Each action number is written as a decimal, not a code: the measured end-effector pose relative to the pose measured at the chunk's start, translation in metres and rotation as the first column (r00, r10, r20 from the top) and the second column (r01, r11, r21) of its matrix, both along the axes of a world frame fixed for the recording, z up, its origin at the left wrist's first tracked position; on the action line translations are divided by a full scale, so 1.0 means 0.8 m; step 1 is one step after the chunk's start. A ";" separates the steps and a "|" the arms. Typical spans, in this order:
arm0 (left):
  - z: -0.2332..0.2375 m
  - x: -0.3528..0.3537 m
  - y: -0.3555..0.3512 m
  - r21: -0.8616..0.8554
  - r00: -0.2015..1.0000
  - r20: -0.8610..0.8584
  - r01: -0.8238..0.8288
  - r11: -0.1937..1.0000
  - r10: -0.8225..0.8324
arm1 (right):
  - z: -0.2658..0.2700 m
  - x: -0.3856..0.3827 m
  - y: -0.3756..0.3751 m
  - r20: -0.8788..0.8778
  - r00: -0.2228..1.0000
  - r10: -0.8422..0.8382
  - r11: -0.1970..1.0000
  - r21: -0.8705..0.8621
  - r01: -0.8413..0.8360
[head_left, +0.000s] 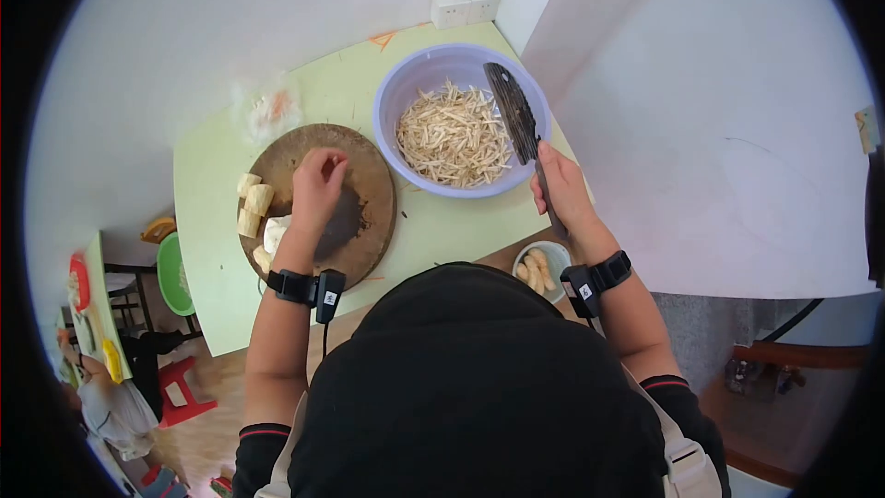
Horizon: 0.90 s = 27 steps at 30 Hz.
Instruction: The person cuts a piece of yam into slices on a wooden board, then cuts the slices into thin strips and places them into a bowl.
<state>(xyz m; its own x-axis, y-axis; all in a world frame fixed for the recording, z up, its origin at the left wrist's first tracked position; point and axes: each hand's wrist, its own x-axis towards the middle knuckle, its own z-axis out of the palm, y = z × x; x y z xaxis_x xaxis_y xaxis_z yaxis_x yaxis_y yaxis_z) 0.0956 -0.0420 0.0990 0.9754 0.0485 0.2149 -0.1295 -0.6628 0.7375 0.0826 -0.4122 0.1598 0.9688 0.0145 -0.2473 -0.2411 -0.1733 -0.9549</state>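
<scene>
If our right hand loses its grip, the knife could hit the bowl alongside; left hand looks curled, contents unclear.

this seems to be a room for shared food preparation: a counter carries a round chopping board and a lilac basin of cut strips, and another person is at a second counter.

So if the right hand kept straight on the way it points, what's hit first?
Likely the lavender bowl, at its right rim. The knife in the right hand overlaps it in view; height is unclear, so it may pass above.
</scene>
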 end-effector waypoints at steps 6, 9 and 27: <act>0.064 0.042 -0.097 -0.220 0.973 -0.003 0.223 0.950 -0.229 | -0.005 0.018 -0.019 0.312 0.915 0.257 0.893 -0.439 -0.101; 0.064 0.056 -0.098 -0.087 0.966 -0.039 0.252 0.964 -0.256 | 0.002 0.018 -0.031 0.525 0.702 0.481 0.674 -0.734 0.087; 0.094 0.122 -0.194 0.378 0.880 -0.095 0.464 0.801 -0.465 | 0.007 0.030 -0.051 0.425 0.415 0.804 0.475 -0.880 -0.019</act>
<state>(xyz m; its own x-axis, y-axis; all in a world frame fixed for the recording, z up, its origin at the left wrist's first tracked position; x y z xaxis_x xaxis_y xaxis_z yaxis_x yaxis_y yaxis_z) 0.1935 -0.1975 0.1738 0.8596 -0.4957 0.1239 -0.4953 -0.7487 0.4406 0.1070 -0.4532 0.1655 0.6271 0.6977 0.3463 0.7715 -0.6175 -0.1531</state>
